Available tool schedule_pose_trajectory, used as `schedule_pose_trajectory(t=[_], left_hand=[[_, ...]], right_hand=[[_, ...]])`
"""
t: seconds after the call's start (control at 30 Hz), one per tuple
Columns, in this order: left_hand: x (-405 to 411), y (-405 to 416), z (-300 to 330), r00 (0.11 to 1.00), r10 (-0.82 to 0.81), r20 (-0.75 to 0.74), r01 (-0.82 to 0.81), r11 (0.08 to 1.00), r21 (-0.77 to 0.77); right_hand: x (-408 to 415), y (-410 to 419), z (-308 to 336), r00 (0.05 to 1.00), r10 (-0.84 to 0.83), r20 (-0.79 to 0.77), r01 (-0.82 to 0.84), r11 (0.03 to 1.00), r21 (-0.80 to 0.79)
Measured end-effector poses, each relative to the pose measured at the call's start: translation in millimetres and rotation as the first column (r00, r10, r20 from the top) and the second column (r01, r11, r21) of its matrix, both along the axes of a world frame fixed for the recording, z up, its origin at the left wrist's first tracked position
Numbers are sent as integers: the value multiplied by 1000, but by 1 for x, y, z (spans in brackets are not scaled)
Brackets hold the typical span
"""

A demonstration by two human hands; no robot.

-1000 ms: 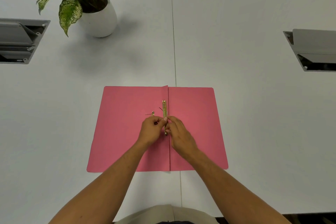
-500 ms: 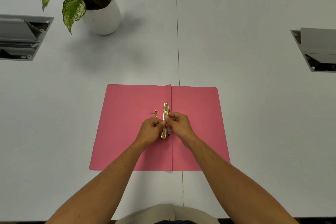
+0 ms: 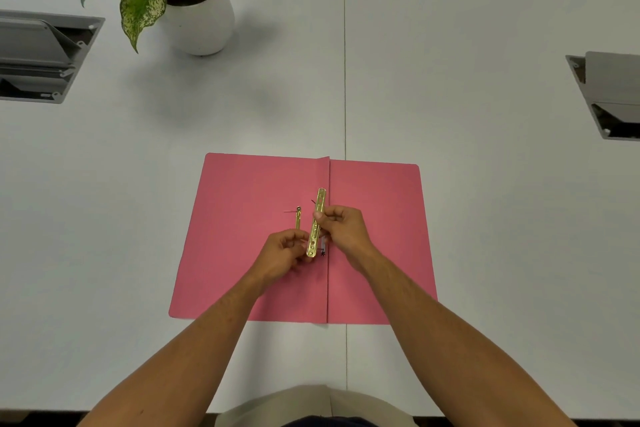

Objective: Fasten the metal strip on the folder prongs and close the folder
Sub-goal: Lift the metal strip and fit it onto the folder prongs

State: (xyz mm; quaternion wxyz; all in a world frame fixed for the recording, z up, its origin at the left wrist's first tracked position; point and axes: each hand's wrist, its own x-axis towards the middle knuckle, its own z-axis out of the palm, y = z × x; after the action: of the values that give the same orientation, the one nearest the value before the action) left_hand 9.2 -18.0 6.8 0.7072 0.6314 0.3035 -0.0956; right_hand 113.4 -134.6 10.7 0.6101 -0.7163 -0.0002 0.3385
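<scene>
Pink folder (image 3: 242, 236) open flat on white table (image 3: 450, 80). Both hands over its fold: right hand (image 3: 343, 229) pinches gold metal strip (image 3: 317, 222); left hand (image 3: 284, 253) at strip's lower end.

Setting: an office or meeting room. The white worktop (image 3: 450, 45) carries a pink file folder (image 3: 249, 218). Left and right of the folder, recessed grey cable boxes (image 3: 41, 55) are open. Beyond its left half stands a potted plant (image 3: 194, 10).
</scene>
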Motion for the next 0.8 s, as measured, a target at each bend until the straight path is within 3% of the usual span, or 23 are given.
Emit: schedule_pose_trajectory(t=[0.3, 0.63, 0.8], left_hand=[[-1, -3, 4, 994, -82, 72, 87, 994, -71], [3, -3, 2, 1000, 16, 13, -14, 985, -174], [3, -6, -1, 1000, 6, 24, -4, 996, -90]], right_hand=[[-1, -4, -1, 1000, 7, 16, -7, 1000, -6], [-2, -7, -3, 997, 51, 65, -48, 998, -42], [2, -6, -1, 985, 120, 123, -109, 990, -94]])
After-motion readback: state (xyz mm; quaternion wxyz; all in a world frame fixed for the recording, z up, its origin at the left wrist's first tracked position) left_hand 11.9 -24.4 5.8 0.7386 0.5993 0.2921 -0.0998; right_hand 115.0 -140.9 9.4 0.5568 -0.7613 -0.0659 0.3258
